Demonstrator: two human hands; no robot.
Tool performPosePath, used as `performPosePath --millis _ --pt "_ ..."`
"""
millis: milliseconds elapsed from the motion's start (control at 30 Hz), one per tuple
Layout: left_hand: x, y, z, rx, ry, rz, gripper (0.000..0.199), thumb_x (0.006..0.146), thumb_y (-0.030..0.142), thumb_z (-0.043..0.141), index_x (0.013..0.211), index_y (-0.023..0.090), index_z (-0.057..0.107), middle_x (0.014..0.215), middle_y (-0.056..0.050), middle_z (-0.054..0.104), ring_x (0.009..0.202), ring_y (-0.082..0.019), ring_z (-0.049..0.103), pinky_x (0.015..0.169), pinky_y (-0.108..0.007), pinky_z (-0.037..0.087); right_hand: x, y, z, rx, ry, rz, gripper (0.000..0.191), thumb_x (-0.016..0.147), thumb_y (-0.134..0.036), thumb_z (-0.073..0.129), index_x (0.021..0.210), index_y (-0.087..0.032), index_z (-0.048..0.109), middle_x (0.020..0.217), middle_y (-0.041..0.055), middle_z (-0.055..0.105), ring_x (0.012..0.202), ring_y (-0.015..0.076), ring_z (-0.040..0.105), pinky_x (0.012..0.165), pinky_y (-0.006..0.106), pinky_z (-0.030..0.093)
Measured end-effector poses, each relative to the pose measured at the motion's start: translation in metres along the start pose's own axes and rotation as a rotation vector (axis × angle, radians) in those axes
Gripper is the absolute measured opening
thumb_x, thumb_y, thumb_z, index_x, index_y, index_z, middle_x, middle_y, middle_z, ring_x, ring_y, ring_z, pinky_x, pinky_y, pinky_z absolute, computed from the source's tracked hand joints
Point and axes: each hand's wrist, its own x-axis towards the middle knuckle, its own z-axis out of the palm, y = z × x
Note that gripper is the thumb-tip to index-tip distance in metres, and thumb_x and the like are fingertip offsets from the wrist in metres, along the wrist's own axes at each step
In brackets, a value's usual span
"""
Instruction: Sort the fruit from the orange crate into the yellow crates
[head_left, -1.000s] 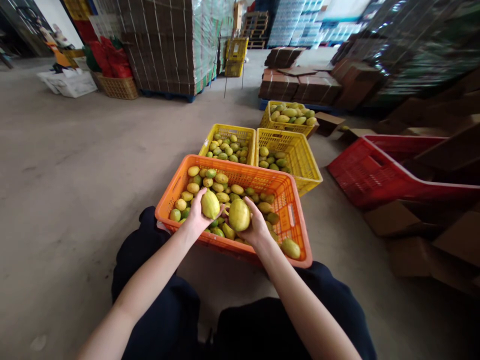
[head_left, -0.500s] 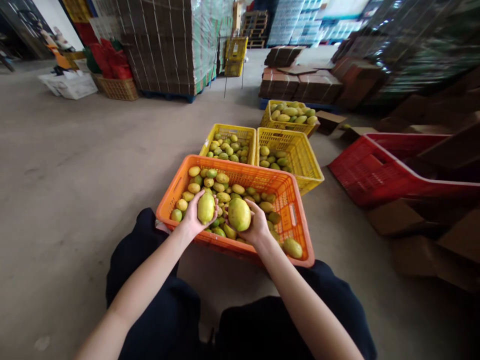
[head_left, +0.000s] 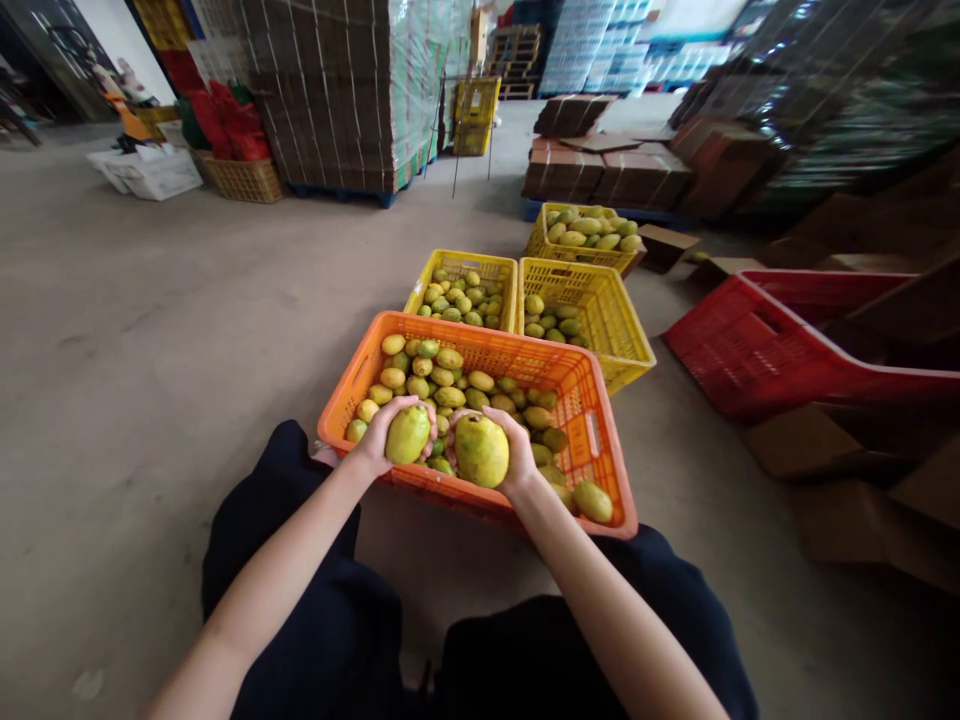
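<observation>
My left hand (head_left: 381, 436) is wrapped round a yellow-green papaya (head_left: 407, 435) above the near side of an orange crate (head_left: 480, 340). Beside it, my right hand (head_left: 517, 452) grips a rounder, larger papaya (head_left: 482, 452), its dark stem end tilted up and away from me. The two fruits are close together but apart. Under and beyond my hands, many papayas (head_left: 450, 397) in yellow and green lie in the crate. One papaya (head_left: 592, 501) rests alone in its near right corner. My fingers are partly hidden behind the fruits.
Behind the orange crate stand a yellow crate (head_left: 420, 272) and another yellow crate (head_left: 611, 315), both holding fruit. A third yellow crate (head_left: 581, 254), fuller, is farther back. To the right are a red crate (head_left: 720, 345) and cardboard boxes (head_left: 802, 440). My knees flank the orange crate.
Both hands have come slightly nearer to me with their papayas. The papayas have turned in the hands; the right one now shows its stem end. The view has shifted slightly.
</observation>
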Motion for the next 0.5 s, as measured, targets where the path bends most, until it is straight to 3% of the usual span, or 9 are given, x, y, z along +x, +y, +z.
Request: performPosePath --millis 133,300,500 --pt "0.0004 -0.0008 -0.0019 0.029 -0.039 0.034 0.030 0.076 0.042 0.057 0.068 0.013 0.060 0.056 -0.004 0.060 0.042 -0.015 0.058 0.040 -0.024 0.044 0.0029 0.0049 0.0008 -0.070 -0.050 -0.030 0.026 0.076 -0.037 0.057 0.074 -0.013 0.065 0.065 0.0090 0.070 0.052 0.0211 0.065 0.047 0.032 0.054" --pt "0.0021 -0.0027 -0.0034 0.000 -0.042 0.024 0.032 0.076 0.043 0.058 0.070 0.013 0.063 0.057 -0.005 0.061 0.042 -0.015 0.058 0.040 -0.024 0.045 0.0048 0.0067 0.0020 -0.043 -0.005 -0.006 0.026 0.077 -0.037 0.057 0.074 -0.013 0.066 0.065 0.0081 0.070 0.053 0.0206 0.066 0.048 0.031 0.055" --pt "0.0068 -0.0026 -0.0027 -0.190 0.162 0.061 0.039 0.083 0.031 0.045 0.112 0.013 0.064 0.089 -0.011 0.072 0.071 -0.022 0.070 0.050 -0.026 0.054 0.0037 0.0015 0.0023 0.108 0.137 -0.083 0.022 0.080 -0.032 0.056 0.089 -0.016 0.067 0.076 0.0071 0.073 0.064 0.0231 0.070 0.056 0.035 0.058"
